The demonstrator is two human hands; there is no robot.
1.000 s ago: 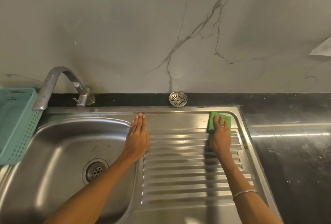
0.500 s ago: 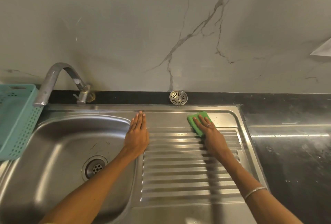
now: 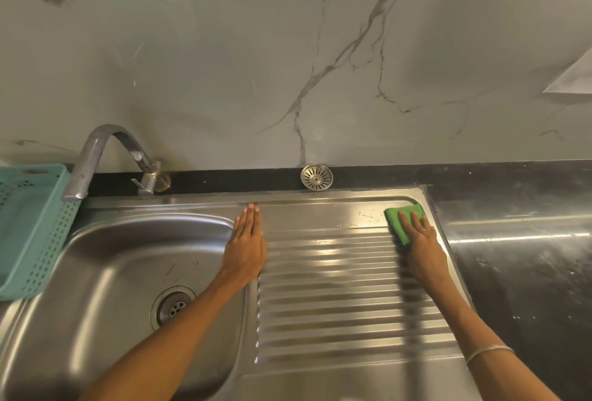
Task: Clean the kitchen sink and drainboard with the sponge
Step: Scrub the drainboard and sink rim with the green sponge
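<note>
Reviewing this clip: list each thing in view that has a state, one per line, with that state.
sponge: flat on the drainboard's far right corner, under the right hand
right hand: fingers straight, pressing the sponge
left hand: open, flat on the ridge between basin and drainboard
drainboard: a few specks near the sponge
tap: no water running
loose strainer: out of the drain, on the back ledge

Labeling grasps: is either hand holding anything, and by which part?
Nothing is gripped. The right hand presses the green sponge flat on the drainboard, straight fingers on its top face. The left hand rests flat on the sink rim.
</note>
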